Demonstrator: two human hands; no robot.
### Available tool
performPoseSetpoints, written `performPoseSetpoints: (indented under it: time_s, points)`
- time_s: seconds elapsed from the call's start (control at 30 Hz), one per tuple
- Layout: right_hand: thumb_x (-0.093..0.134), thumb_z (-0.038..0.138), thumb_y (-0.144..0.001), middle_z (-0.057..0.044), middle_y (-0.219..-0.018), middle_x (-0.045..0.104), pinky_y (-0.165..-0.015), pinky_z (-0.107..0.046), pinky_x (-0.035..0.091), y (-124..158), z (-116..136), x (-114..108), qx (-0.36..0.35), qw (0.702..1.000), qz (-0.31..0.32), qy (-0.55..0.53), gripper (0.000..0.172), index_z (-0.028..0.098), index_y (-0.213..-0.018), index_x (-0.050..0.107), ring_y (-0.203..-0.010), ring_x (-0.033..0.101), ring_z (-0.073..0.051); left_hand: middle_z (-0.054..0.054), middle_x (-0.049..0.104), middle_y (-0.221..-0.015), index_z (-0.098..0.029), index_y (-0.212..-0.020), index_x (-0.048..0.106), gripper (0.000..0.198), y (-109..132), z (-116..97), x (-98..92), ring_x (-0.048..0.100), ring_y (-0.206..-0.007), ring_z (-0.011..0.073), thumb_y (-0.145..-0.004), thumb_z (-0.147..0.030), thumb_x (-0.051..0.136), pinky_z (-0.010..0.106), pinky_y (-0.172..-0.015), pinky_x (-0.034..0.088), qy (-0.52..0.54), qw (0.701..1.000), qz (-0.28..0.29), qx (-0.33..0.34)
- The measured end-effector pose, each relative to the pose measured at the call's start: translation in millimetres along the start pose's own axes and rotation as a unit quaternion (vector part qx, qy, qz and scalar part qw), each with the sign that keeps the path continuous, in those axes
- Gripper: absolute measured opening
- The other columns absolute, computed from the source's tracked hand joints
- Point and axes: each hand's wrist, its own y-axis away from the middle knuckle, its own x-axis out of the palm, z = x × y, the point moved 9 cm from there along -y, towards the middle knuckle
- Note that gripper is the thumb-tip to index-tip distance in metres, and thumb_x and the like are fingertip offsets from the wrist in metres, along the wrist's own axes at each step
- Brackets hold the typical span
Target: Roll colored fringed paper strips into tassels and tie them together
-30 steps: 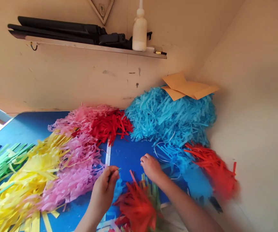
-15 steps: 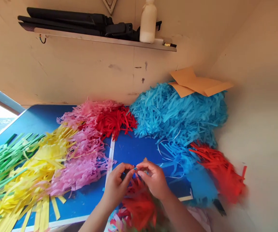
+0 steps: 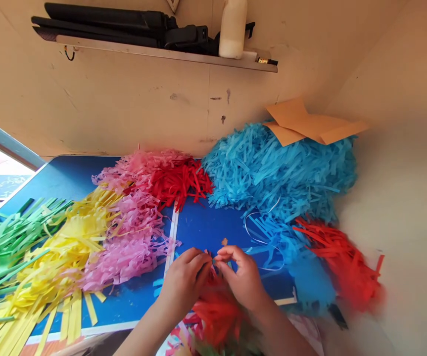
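My left hand [image 3: 185, 277] and my right hand [image 3: 241, 277] meet fingertip to fingertip above the front of the blue table [image 3: 206, 227]. Each pinches its thumb against its fingers. What lies between the fingertips is small and mostly hidden, and I cannot make it out. Just below the hands hangs a bunch of red paper strips [image 3: 218, 311], partly covered by the wrists. A thin white string [image 3: 248, 227] curls over the table to the right of my right hand.
Fringed paper piles lie around: green [image 3: 7, 247], yellow [image 3: 65, 247], pink [image 3: 135, 237], dark red [image 3: 181, 183], light blue [image 3: 272, 170] and red [image 3: 350, 262]. Orange-brown sheets [image 3: 313, 123] top the blue pile. A wall shelf [image 3: 183, 57] holds a white bottle [image 3: 232, 29].
My left hand has rolled so that more of its back shows and its fingers curl in. The fingertips have shifted slightly right. The camera view has moved a little.
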Motion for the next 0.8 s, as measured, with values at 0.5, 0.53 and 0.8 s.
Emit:
performPoseSetpoints:
  time_s: [0.5,0.53,0.8]
  points:
    - [0.064,0.019,-0.076,-0.005,-0.088,0.076,-0.076,-0.032,0.057,0.5,-11.3,5.8,0.101,0.991,0.052,-0.069,0.019,0.022,-0.095,0.066,-0.083,0.072,-0.022,0.004,0.066,-0.076,-0.019,-0.086,0.064,0.026,2.8,-18.3,3.4,0.064,-0.068,0.0166,-0.099,-0.025,0.043,0.027,-0.064,0.053,-0.081,0.994,-0.004,0.069]
    - [0.063,0.019,-0.078,-0.005,-0.09,0.075,-0.078,-0.033,0.056,1.5,-9.4,4.5,0.087,0.994,0.043,-0.054,0.019,0.022,-0.096,0.066,-0.084,0.072,-0.021,0.004,0.067,-0.076,-0.019,-0.087,0.065,0.025,2.9,-18.0,1.7,0.064,-0.068,0.0168,-0.099,-0.026,0.044,0.028,-0.063,0.053,-0.08,0.995,-0.016,0.066]
    - [0.059,0.015,-0.083,-0.002,-0.091,0.072,-0.081,-0.029,0.053,5.1,-4.2,-3.3,0.025,0.999,0.046,-0.003,0.019,0.024,-0.098,0.064,-0.086,0.068,-0.018,0.005,0.072,-0.081,-0.021,-0.092,0.071,0.023,-0.1,-10.4,3.7,0.069,-0.071,0.0139,-0.097,-0.027,0.049,0.022,-0.062,0.054,0.073,0.997,0.027,0.014]
